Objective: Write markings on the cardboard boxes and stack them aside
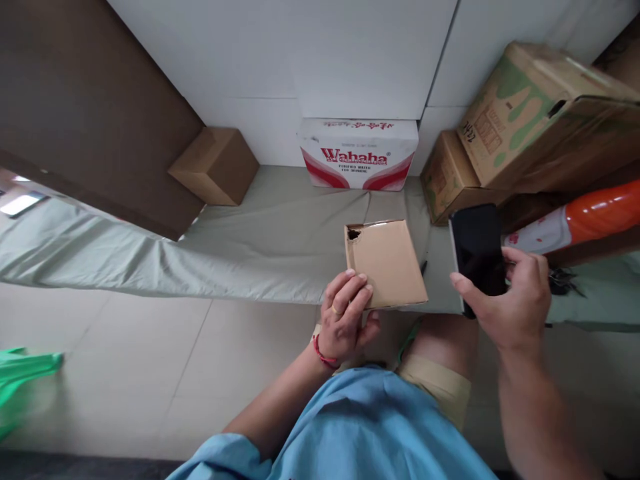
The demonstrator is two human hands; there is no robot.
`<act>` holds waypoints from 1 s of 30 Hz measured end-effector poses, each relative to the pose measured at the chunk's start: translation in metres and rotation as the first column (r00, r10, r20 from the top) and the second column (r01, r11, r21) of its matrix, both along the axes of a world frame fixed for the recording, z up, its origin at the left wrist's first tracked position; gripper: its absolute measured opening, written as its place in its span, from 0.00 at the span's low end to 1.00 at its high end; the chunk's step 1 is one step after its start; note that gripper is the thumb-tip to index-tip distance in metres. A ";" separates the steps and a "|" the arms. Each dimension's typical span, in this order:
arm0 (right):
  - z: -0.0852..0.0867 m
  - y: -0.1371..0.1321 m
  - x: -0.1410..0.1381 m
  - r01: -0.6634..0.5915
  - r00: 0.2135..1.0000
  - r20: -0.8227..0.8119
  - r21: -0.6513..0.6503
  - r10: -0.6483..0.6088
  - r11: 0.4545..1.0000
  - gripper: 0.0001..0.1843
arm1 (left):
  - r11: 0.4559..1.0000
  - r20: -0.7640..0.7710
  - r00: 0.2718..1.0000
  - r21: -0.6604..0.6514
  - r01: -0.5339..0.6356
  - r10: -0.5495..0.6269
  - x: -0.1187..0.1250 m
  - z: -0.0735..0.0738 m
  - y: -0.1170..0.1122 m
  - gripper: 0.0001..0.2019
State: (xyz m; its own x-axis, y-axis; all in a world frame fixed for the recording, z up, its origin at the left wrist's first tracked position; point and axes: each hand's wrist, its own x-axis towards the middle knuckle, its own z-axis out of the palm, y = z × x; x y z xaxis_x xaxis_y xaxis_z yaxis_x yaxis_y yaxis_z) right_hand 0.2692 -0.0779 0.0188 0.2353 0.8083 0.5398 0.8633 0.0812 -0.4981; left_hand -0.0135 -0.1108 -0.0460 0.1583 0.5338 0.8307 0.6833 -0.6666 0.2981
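Note:
A flat, shallow cardboard box (387,263) with a torn dark hole at its far left corner is at the front edge of the cloth-covered bench. My left hand (347,317) grips its near left edge, fingers over the top and thumb by the front side. To the right, my right hand (520,300) is closed around a black smartphone (477,250), thumb on one side and fingers on the other. The phone's dark screen faces up, and it is apart from the box. Part of a thin dark object (424,268) shows just right of the box.
A Wahaha carton (357,160) stands against the white wall. Left of it is a small brown box (217,167) beside a big brown panel (100,113). Stacked cartons (540,120), an orange-and-white cylinder (600,210) and keys (563,280) are at right. A green bag (25,380) is lower left.

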 end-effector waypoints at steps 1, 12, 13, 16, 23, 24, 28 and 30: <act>0.013 -0.002 -0.015 -0.054 0.998 0.019 0.037 0.054 0.998 0.36 | 1.000 0.004 1.000 0.004 0.003 -0.003 0.001 0.000 0.001 0.24; 0.042 -0.023 -0.135 -0.278 0.957 -0.082 0.002 0.277 0.961 0.37 | 0.999 0.053 0.997 -0.015 0.050 -0.049 0.001 -0.007 -0.003 0.22; 0.041 -0.024 -0.138 -0.269 0.959 -0.090 0.008 0.269 0.963 0.37 | 0.999 0.060 0.997 -0.005 0.047 -0.047 0.001 -0.008 -0.003 0.22; 0.039 -0.025 -0.143 -0.249 0.962 -0.104 0.039 0.251 0.968 0.37 | 0.999 0.072 0.996 0.015 0.046 -0.047 0.002 -0.011 -0.003 0.22; 0.039 -0.027 -0.147 -0.218 0.967 -0.119 0.071 0.225 0.973 0.37 | 0.998 0.070 0.996 0.008 0.056 -0.057 0.002 -0.014 -0.002 0.21; 0.039 -0.027 -0.148 -0.219 0.966 -0.123 0.071 0.226 0.973 0.37 | 0.998 0.073 0.996 0.010 0.055 -0.055 0.002 -0.015 -0.003 0.20; 0.040 -0.029 -0.152 -0.227 0.961 -0.144 0.072 0.235 0.971 0.37 | 1.000 0.079 0.997 0.014 0.024 -0.025 0.005 -0.021 -0.003 0.15; 0.039 -0.030 -0.153 -0.217 0.963 -0.149 0.064 0.225 0.974 0.37 | 1.000 0.089 0.996 0.008 0.023 -0.024 0.006 -0.024 -0.002 0.14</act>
State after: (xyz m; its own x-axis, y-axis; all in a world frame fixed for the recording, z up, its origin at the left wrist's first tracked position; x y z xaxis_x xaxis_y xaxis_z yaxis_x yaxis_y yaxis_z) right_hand 0.1159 -0.1079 0.0579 0.1371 0.8245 0.5490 0.7341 0.2876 -0.6152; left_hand -0.0074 -0.1124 -0.0703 0.0960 0.5249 0.8458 0.6384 -0.6844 0.3522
